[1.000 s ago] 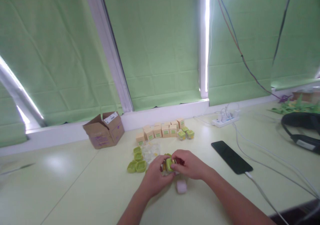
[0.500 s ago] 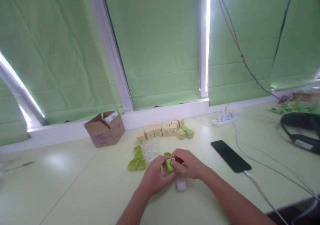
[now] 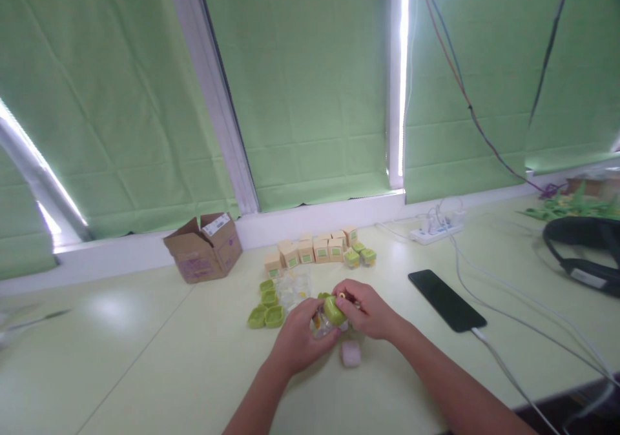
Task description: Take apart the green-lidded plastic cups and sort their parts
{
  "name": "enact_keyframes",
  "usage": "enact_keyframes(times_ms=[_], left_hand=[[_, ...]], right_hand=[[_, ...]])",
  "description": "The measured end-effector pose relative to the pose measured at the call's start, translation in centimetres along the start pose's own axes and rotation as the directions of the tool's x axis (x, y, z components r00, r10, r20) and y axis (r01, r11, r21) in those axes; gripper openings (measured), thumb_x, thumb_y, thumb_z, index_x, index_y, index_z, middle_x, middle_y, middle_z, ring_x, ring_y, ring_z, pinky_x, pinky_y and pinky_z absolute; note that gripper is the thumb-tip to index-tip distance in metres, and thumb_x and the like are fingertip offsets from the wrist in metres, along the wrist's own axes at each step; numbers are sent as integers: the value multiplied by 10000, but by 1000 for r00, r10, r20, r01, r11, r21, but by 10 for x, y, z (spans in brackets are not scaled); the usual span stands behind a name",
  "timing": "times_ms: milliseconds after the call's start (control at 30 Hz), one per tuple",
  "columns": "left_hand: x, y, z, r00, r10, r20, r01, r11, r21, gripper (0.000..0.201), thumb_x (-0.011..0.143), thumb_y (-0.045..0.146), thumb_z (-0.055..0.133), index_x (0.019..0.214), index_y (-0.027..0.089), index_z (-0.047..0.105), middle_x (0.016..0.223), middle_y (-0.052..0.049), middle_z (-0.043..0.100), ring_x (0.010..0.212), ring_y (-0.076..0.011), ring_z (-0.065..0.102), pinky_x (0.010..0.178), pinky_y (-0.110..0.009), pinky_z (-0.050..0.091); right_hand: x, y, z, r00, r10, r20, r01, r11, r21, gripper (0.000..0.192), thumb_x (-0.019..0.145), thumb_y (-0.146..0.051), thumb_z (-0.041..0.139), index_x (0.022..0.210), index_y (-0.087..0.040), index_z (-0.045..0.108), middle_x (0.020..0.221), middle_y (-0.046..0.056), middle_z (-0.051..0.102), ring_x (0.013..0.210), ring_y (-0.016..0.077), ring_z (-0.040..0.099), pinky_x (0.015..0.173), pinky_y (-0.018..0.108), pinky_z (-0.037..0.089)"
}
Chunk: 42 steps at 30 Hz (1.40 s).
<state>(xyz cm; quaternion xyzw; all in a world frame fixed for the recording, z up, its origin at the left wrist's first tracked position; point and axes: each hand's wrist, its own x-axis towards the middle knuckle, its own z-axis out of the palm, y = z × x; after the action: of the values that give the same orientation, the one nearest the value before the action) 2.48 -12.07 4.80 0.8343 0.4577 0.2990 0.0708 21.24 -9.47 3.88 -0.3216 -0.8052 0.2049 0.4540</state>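
Note:
My left hand (image 3: 299,339) grips a small clear container (image 3: 322,324) with something yellow inside. My right hand (image 3: 369,308) holds a green lid (image 3: 334,310) tilted over the top of that container. Both hands meet just above the pale green table (image 3: 145,370). A small whitish-pink block (image 3: 351,354) lies on the table right below my hands. Several loose green lids (image 3: 266,306) and a heap of clear containers (image 3: 292,288) lie just to the left.
A row of small tan boxes (image 3: 310,251) and two lidded containers (image 3: 359,256) stand near the window sill. An open cardboard box (image 3: 203,248) sits at the left. A black phone (image 3: 446,299) on a cable, a power strip (image 3: 436,232) and a black strap (image 3: 584,248) lie to the right.
My right hand has lifted and tilted the green lid up over the clear container. Both hands shifted slightly away from me.

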Motion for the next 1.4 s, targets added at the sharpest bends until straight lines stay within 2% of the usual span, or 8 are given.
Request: enact_keyframes(times_ms=[200,433,567,733,900,1167,1400], left_hand=[[-1,-2,-2,1000,-9,-13,9,1000,-1,349,705,317,642,1022,203,554,929,-43,630,836,-207,580,771,-334,459],[0,-25,-12,998,-28,-61,32,997,68,438,750,308,585,1164,191,506,1047,-80,617,937,-222,578,860,-370,452],[-2,-37,-26,999,-48,6,47,994,95,364,751,275,564,1108,204,547,1037,-65,617,926,-213,579,853,-361,453],[-7,-42,-43,990,-28,139,19,998,63,383,694,257,606,1074,216,583,1073,-50,618,974,-217,569,900,-354,428],[-10,-41,-45,970,-6,242,-7,999,54,402,622,280,658,1018,238,611,993,-15,632,923,-203,575,841,-308,444],[-10,-47,-41,958,-27,286,2,996,86,412,598,293,650,1005,239,613,1006,-29,618,947,-229,559,847,-324,429],[-10,-56,-41,965,-69,252,31,988,152,464,599,256,629,1059,235,570,1025,-32,616,936,-226,561,838,-320,425]], right_hand=[[0,1,-1,995,95,-25,-92,991,100,204,902,-320,419,876,-174,560,715,-4,551,628,108,480,554,215,362],[2,3,-2,987,141,-75,-125,975,183,254,911,-374,399,864,-173,547,701,-5,537,616,109,467,550,218,365],[2,4,-2,984,151,-95,-131,972,194,261,911,-381,400,855,-173,549,673,-15,516,604,109,458,549,220,358],[2,5,-3,982,152,-109,-130,975,182,259,911,-372,403,843,-171,551,683,-13,525,626,113,471,570,224,363],[3,7,-4,979,152,-133,-129,978,166,246,910,-362,403,845,-176,550,712,-8,538,658,119,482,604,231,376],[3,8,-3,976,169,-137,-144,975,170,262,910,-381,391,850,-179,547,708,-5,534,655,122,477,603,234,380],[3,9,-2,976,178,-122,-154,971,182,267,913,-380,388,831,-179,545,692,-14,524,647,119,476,596,231,374]])
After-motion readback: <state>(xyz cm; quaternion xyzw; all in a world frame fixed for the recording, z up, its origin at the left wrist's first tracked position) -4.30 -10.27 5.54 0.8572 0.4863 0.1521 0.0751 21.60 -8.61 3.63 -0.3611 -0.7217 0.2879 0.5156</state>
